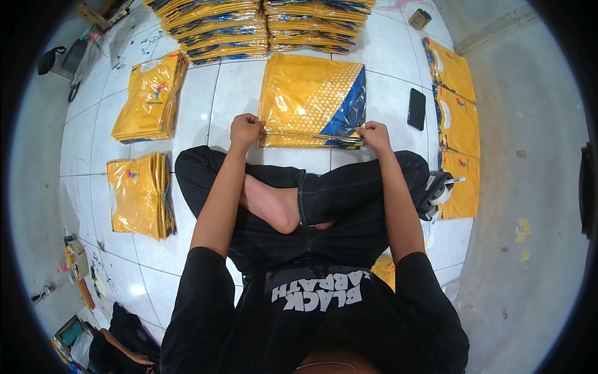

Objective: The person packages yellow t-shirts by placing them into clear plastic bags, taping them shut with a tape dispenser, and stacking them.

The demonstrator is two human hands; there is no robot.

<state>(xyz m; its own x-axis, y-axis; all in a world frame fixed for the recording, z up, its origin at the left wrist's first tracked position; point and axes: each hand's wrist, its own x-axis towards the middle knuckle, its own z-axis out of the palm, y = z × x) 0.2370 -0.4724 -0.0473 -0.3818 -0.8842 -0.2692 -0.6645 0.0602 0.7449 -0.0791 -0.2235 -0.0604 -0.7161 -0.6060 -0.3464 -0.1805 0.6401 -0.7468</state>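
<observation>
A small stack of folded yellow shirts in clear plastic sleeves (pixel 299 93) lies on the floor before my crossed legs. White dots and a blue corner mark the top shirt's right side. My left hand (pixel 246 131) pinches the near left corner of the top packet between thumb and fingers. At the near right corner, my right hand (pixel 374 135) grips the plastic edge the same way. The packet's near edge sits slightly back from the layers beneath it.
Tall stacks of bagged shirts (pixel 219 32) rise at the far side. More piles stand left (pixel 149 98) and near left (pixel 140 194). On the right are a phone (pixel 416 109), a tape dispenser (pixel 437 192) and a row of shirts (pixel 458 126) along the wall. Another person's arm (pixel 124 347) shows lower left.
</observation>
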